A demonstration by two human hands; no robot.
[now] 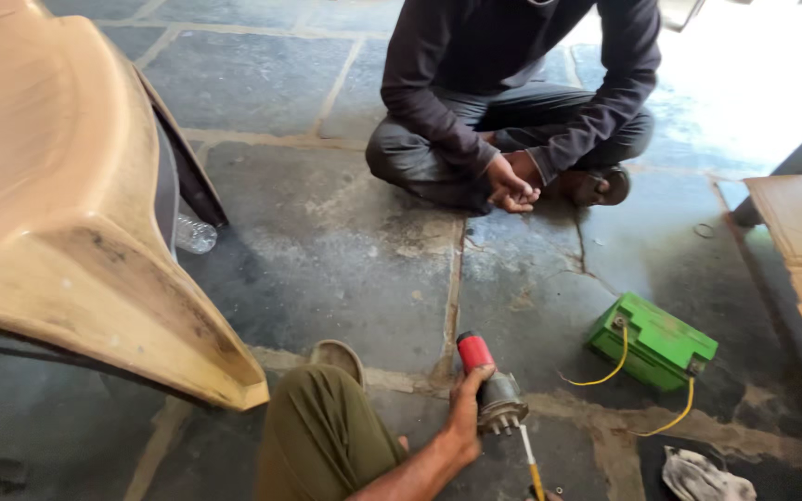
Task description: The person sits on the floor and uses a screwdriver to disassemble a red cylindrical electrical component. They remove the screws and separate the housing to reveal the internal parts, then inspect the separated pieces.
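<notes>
- A person seated on a stone floor (327,250) grips a small motor (492,390), a grey metal body with a red end cap, in the left hand (464,419); the fingers are clenched around its body, the thumb lying up along the side towards the red cap.
- The motor is held just above the floor beside the person's olive-trousered knee (322,431), red end pointing away from the wearer, its toothed shaft end facing back.
- A thin tool with a yellow handle (531,464) meets the motor's shaft end from below; only a sliver of the right hand (547,494) shows at the bottom edge of the frame, and whether its fingers are closed cannot be told.
- To the right, well apart from the motor, a green battery (653,341) lies on the floor with yellow wires (605,371) curling from its terminals.
- A crumpled rag (705,478) lies near the lower right corner.
- Across the floor a second person (512,93) in dark clothes sits cross-legged, hands clasped together.
- A tan plastic chair (67,204) fills the left side, a clear plastic bottle (195,234) lying behind it.
</notes>
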